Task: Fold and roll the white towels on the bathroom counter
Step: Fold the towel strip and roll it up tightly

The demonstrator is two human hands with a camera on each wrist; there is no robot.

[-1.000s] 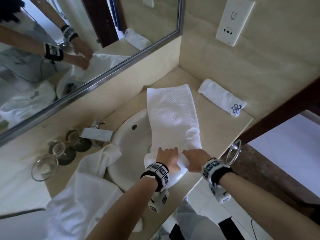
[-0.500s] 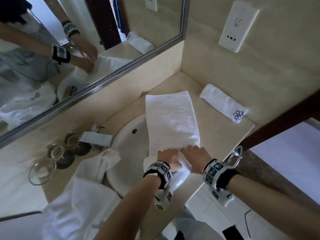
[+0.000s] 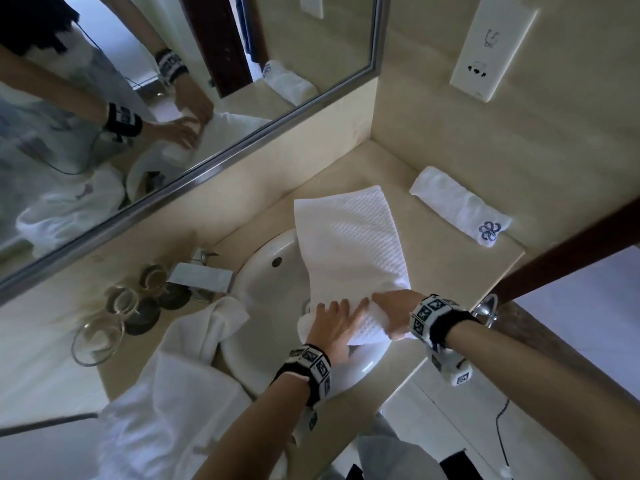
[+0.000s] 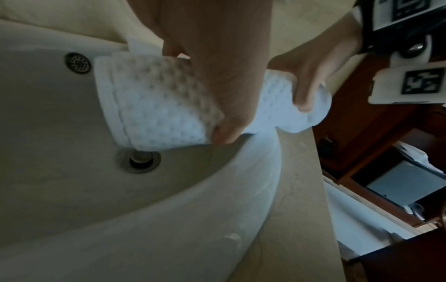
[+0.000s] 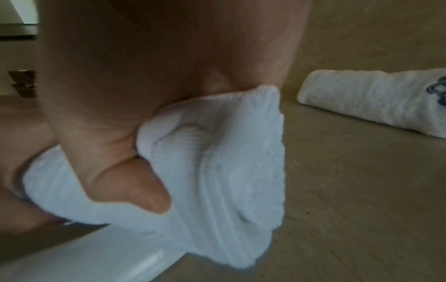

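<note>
A white waffle towel (image 3: pixel 349 244), folded into a long strip, lies across the sink's right side and the counter. Its near end is wound into a thick roll (image 4: pixel 156 106) over the basin's front edge. My left hand (image 3: pixel 332 323) lies over the roll's left part, thumb underneath (image 4: pixel 224 133). My right hand (image 3: pixel 391 306) grips the roll's right end (image 5: pixel 217 162), with the thumb (image 5: pixel 135 187) pressed into it. A finished rolled towel (image 3: pixel 457 209) with a blue emblem lies against the back right wall.
A crumpled white towel (image 3: pixel 194 358) lies heaped on the counter at left and hangs into the sink (image 3: pixel 266 282). The faucet (image 3: pixel 201 275) and several glasses (image 3: pixel 100 337) stand at left under the mirror. A chrome towel ring (image 3: pixel 486 308) hangs off the counter's right edge.
Both hands have turned the roll a little further along the strip, away from me. The roll is thicker and the flat part shorter.
</note>
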